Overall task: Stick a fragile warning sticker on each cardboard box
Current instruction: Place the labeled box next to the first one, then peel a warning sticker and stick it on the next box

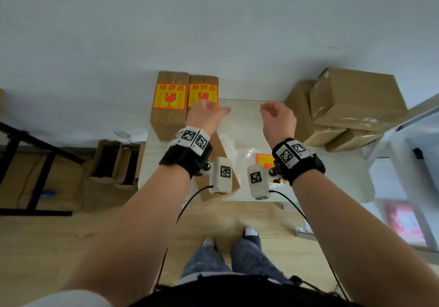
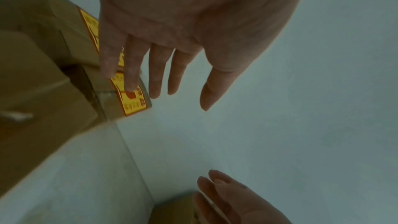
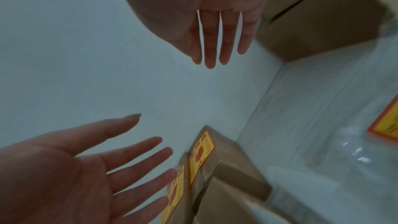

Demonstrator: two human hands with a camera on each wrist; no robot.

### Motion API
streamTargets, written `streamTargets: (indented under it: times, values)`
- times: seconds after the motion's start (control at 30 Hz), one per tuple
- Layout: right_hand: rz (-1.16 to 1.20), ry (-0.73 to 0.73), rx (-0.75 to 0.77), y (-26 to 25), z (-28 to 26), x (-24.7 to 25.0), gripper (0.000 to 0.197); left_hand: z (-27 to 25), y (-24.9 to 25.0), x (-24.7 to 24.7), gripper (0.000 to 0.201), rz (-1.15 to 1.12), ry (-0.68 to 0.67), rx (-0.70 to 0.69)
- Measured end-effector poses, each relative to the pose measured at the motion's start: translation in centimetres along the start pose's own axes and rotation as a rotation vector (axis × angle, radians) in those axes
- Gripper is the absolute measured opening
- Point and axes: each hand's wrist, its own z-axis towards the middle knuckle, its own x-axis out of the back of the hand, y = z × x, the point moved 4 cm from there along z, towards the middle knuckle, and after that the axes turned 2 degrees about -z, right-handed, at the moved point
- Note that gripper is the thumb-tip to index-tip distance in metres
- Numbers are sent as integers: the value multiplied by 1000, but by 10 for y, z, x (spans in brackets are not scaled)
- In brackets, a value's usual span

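Two upright cardboard boxes [image 1: 167, 121] [image 1: 203, 80] stand side by side at the back left of the white table [image 1: 249, 126]. Each carries a yellow-and-red fragile sticker [image 1: 169, 96] [image 1: 202, 93]. My left hand [image 1: 213, 108] hovers open in front of the right-hand sticker, fingers straight [image 2: 168, 74], holding nothing. Raised over the table's middle, my right hand [image 1: 270, 111] is open and holds nothing too [image 3: 215, 54]. A third box [image 1: 204, 194] lies flat under my left wrist. Plain boxes [image 1: 351, 97] are stacked at the right.
A clear bag with spare stickers [image 1: 263, 160] [image 3: 385, 125] lies near the table's front. Open cartons [image 1: 111, 162] and a black frame [image 1: 35, 164] stand on the floor to the left. A white rack [image 1: 403, 140] is on the right, and a wall runs behind the table.
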Motion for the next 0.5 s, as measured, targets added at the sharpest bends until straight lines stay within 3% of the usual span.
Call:
streamTargets:
  times: [0.17, 0.27, 0.4, 0.5]
  values:
    - [-2, 128, -117, 63, 5, 57, 19, -24, 7, -66, 46, -69, -111, 28]
    - [11, 146, -208, 102, 9, 82, 23, -28, 5, -106, 53, -72, -135, 92]
    - [8, 97, -389, 168, 16, 100, 29, -27, -9, -161, 78, 20, -149, 196]
    - [-76, -61, -470, 210, 19, 99, 33, -24, -29, -194, 92, 142, -141, 318]
